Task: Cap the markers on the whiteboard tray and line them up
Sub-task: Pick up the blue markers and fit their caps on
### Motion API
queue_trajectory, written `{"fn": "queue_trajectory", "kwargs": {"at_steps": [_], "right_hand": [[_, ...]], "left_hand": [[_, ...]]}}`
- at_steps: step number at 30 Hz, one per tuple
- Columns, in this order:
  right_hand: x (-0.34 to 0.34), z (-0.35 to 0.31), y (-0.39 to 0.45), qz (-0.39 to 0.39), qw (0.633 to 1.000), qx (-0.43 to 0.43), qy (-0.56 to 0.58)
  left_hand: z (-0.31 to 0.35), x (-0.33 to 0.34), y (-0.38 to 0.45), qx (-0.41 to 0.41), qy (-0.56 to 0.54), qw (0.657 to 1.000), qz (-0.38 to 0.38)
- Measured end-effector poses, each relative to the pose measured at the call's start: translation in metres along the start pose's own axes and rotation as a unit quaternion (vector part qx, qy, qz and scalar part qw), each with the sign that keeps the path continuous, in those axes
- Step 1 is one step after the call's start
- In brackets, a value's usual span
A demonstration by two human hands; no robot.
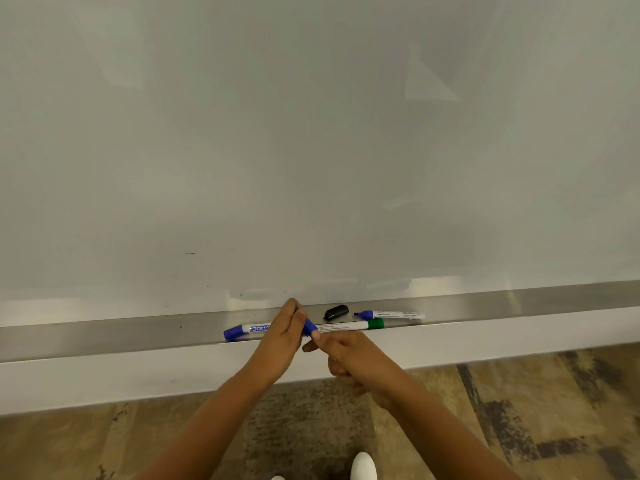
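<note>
A metal whiteboard tray (138, 336) runs across the view. My left hand (285, 336) is closed around the middle of a blue marker (247, 330) that lies on the tray, its blue end pointing left. A blue cap (309, 327) sticks out of that hand on the right. My right hand (341, 355) pinches the cap's end with a fingertip; the joint itself is hidden. Just right of the hands lies a green-capped marker (356, 325). Behind it sit a loose black cap (336, 311) and an uncapped blue-tipped marker (391, 314).
The whiteboard (311, 150) rises right behind the tray, with faint ink marks near its lower edge. Below the tray is a white wall strip (104, 382), then patterned carpet (519, 410). A white shoe tip (363, 465) shows at the bottom.
</note>
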State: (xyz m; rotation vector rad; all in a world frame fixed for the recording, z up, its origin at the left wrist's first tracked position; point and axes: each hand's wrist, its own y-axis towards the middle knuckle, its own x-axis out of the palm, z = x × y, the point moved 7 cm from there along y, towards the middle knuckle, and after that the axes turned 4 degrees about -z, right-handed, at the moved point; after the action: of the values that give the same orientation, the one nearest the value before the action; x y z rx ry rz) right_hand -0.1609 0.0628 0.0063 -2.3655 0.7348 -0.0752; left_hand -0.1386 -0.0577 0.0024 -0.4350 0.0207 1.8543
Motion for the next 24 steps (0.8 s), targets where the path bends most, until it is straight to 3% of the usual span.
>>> {"fn": "queue_trajectory", "kwargs": {"at_steps": [3, 5, 7, 9, 12, 17, 20, 24], "right_hand": [[0.004, 0.006, -0.006, -0.045, 0.995, 0.023, 0.081], [-0.014, 0.005, -0.004, 0.023, 0.999, -0.005, -0.045], [-0.046, -0.004, -0.006, 0.142, 0.946, -0.086, -0.28], [-0.083, -0.006, -0.014, 0.232, 0.877, -0.127, -0.4], [-0.138, 0.01, -0.019, 0.299, 0.825, -0.12, -0.464], [-0.173, 0.031, -0.017, 0.337, 0.784, -0.089, -0.514], [-0.165, 0.03, -0.012, 0.338, 0.759, -0.104, -0.547], [-0.144, 0.02, 0.001, 0.313, 0.745, -0.121, -0.576]], "left_hand": [[0.011, 0.001, 0.005, 0.019, 0.077, 0.994, -0.076], [0.014, 0.0, 0.009, 0.036, 0.15, 0.981, -0.119], [0.014, -0.005, 0.013, 0.053, 0.19, 0.973, -0.119], [0.01, -0.017, 0.015, 0.046, 0.184, 0.98, -0.068], [-0.006, -0.037, 0.01, 0.04, 0.218, 0.975, 0.03], [-0.039, -0.078, -0.022, -0.013, 0.284, 0.933, 0.221], [-0.057, -0.088, -0.035, -0.079, 0.353, 0.901, 0.24], [-0.064, -0.095, -0.037, -0.123, 0.391, 0.885, 0.222]]}}
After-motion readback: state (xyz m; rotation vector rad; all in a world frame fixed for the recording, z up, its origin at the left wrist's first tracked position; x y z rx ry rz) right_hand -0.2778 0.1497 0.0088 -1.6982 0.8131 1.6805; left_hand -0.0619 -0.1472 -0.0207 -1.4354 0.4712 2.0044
